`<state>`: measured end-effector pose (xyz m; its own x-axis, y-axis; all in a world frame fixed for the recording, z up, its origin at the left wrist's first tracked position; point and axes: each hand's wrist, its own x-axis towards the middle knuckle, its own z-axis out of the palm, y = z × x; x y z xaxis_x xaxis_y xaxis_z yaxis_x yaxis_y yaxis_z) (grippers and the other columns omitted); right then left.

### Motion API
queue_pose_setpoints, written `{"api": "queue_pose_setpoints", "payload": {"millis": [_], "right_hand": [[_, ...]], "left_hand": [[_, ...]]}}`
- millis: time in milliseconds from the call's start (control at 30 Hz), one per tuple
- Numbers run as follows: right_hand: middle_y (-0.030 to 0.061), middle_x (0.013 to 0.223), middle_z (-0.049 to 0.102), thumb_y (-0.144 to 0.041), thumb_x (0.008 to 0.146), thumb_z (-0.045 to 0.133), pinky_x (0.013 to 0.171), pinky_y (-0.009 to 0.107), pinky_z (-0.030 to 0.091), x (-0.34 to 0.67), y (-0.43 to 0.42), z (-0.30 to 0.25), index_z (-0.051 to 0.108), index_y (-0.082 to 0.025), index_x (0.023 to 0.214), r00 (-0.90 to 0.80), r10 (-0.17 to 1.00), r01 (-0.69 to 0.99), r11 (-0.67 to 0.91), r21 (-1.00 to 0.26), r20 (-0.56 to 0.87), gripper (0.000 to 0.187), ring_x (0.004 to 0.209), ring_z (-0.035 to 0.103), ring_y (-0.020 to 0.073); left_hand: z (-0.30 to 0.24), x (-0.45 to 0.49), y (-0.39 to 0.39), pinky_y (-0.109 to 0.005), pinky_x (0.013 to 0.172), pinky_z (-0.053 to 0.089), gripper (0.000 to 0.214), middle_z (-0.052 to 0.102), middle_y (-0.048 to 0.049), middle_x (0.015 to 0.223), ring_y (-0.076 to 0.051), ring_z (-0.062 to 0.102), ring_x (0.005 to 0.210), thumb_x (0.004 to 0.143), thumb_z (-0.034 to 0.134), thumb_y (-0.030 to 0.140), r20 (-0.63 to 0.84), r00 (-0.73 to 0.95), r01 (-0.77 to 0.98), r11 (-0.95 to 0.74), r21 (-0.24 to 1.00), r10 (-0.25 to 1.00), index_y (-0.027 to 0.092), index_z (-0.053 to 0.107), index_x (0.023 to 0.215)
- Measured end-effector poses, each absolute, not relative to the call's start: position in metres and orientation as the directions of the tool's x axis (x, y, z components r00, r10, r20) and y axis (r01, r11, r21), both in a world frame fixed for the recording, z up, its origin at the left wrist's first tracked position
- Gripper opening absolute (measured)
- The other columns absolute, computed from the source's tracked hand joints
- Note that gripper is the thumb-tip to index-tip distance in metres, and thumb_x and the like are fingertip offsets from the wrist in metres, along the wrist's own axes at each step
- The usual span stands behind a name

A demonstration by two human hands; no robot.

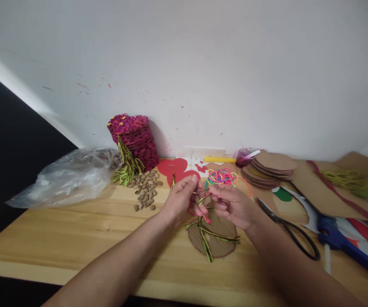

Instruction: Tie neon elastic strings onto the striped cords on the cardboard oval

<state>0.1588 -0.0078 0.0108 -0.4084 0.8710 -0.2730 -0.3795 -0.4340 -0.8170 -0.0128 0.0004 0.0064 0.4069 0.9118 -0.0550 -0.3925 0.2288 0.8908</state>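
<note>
Above the bench (pixel 84 238), left hand (pixel 185 194) and right hand (pixel 233 205), fingertips pinched, hold string (pixel 202 199) between them, apparently for fine control; below, a cardboard disc (pixel 224 226) lies flat, perhaps keeping its strands (pixel 206 244) handy.

No text, label, brand or number can be read. The white sheet (pixel 191 163) just above the middle of the frame bears small red star-like marks, too small to make out as writing. The yellow stick (pixel 219 160) beside it, the clear plastic bag (pixel 72 177) at the left and the blue handle (pixel 334 235) at the lower right show no legible lettering.
</note>
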Motion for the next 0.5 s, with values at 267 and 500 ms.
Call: {"api": "queue_pose_setpoints", "payload": {"millis": [267, 500], "right_hand": [[-0.0057, 0.062, 0.046, -0.032, 0.072, 0.08, 0.037, 0.014, 0.021, 0.1596, -0.0048, 0.0082, 0.061, -0.015, 0.073, -0.407, 0.862, -0.426, -0.473, -0.772, -0.304, 0.026, 0.044, 0.027, 0.002], [-0.0077, 0.055, 0.042, -0.039, 0.065, 0.085, 0.036, 0.015, 0.021, 0.1517, -0.0108, 0.0136, 0.061, -0.016, 0.07, -0.297, 0.922, -0.311, -0.339, -0.888, -0.248, 0.034, 0.044, 0.03, 0.0025]], "left_hand": [[0.0126, -0.0126, -0.0023, -0.017, 0.044, 0.051, 0.049, 0.069, -0.0017, 0.073, -0.01, 0.065, 0.05, 0.065, 0.085, 0.037, -0.06, 0.435, -0.389, 0.248, 0.887, 0.898, 0.013, 0.063, 0.101], [0.0088, -0.011, -0.0025, -0.017, 0.04, 0.05, 0.034, 0.065, 0.0003, 0.072, -0.01, 0.064, 0.046, 0.076, 0.075, 0.042, -0.007, 0.313, -0.301, 0.106, 0.948, 0.95, 0.013, 0.057, 0.084]]}}
